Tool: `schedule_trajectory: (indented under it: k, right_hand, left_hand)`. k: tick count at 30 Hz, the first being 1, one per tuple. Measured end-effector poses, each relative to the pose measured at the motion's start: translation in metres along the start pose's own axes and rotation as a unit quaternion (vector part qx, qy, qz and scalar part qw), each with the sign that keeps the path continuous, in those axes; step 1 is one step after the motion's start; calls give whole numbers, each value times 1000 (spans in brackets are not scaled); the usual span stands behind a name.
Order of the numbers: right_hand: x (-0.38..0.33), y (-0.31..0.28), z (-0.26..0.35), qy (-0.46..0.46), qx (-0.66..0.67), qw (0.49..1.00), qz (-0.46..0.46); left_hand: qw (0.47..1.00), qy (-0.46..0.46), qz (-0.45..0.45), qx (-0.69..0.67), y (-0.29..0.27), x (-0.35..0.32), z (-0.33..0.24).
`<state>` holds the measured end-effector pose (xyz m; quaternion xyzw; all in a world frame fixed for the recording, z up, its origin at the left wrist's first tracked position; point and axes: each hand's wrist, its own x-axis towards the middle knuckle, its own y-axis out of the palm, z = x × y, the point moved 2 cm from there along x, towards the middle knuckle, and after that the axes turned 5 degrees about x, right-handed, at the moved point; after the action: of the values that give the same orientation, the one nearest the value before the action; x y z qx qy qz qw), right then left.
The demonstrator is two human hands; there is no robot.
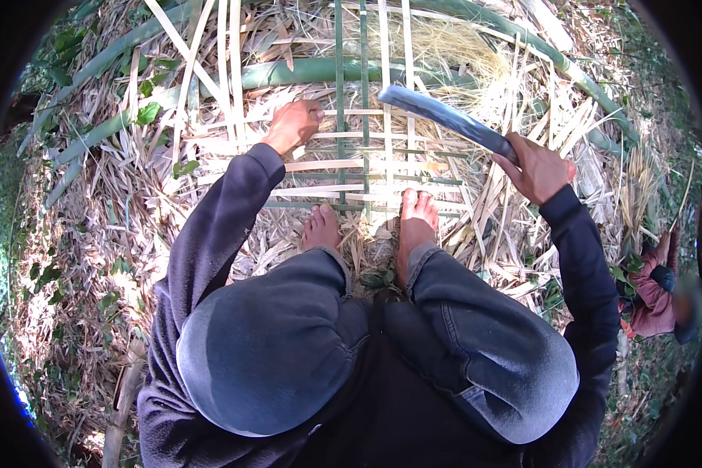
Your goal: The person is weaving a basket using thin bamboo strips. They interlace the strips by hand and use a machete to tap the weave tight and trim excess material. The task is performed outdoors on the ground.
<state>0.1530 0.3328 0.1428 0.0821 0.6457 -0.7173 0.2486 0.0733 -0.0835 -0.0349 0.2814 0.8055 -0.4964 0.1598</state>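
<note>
My right hand is closed round the grip of a machete, its broad grey blade pointing left above the strips. The grip is mostly hidden by my fingers. My left hand is closed at the left side of an open lattice of bamboo strips, at the end of a pale crosswise strip. Its fingers are partly hidden. Pale and green strips cross each other on the ground, some running away from me and others sideways. My bare feet stand at the near edge of the lattice.
Green bamboo poles lie across the ground beyond the lattice. Dry leaves, loose split strips and pale shavings cover the ground. Another person in a reddish top is at the far right. Leafy plants stand round the edges.
</note>
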Motion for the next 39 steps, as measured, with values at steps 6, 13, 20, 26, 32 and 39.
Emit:
schedule_trajectory:
  k: [6, 13, 20, 26, 32, 39]
  right_hand:
    - [54, -2, 44, -48, -45, 998, 11]
    - [66, -5, 60, -47, -40, 998, 28]
    - [80, -14, 54, -47, -72, 996, 19]
    - [73, -14, 60, -86, -115, 988, 59]
    - [71, -18, 59, -78, -114, 989, 54]
    - [39, -23, 31, -19, -20, 999, -40]
  left_hand:
    - [1000, 12, -17, -2, 1, 2, 3]
    - [1000, 1, -5, -29, -1, 0, 4]
    - [1000, 6, 10, -9, -2, -1, 5]
    - [999, 25, -31, -1, 12, 4, 17]
    - [1000, 5, 4, -16, 2, 1, 5]
    - [1000, -14, 19, -9, -1, -3, 6]
